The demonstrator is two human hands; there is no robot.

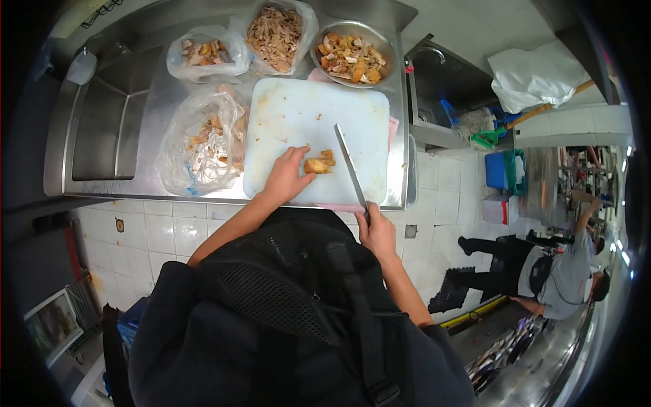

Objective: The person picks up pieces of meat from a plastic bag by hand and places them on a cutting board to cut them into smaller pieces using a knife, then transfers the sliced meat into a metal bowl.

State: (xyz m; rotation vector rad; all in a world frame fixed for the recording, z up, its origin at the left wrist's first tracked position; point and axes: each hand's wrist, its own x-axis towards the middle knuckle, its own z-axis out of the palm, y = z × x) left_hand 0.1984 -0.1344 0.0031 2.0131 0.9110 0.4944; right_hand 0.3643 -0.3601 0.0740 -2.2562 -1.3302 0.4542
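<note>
So the person's right grip [378,236] is wrapped closed around the handle of a long knife [350,163], with the blade pointing away from them above the right part of a white cutting board [291,112]. Can't tell if the edge is actually touching the board. The left grip [287,178] is pretty loose, fingers parted and a bit curved, thumb right by a golden-brown chunk [319,163] of what looks like cooked meat. Doesn't look like it's pinching anything, and whether the thumb touches the chunk I honestly can't tell. The chunk sits on the board, between that hand and the blade, plus there are a few little scraps around.

Pink cloth [393,127] pokes out from under the board on the metal table [150,129]. Left of the board there's a big clear bag [178,159] with more pieces in it. Along the far side: a small bag [241,61] of chunks, a taller bag [307,28] of thin strips, then a metal bowl [389,61] full of browned pieces. Sink [108,129] at the left end, and a co-worker [553,275] in a grey top way off to the right.
</note>
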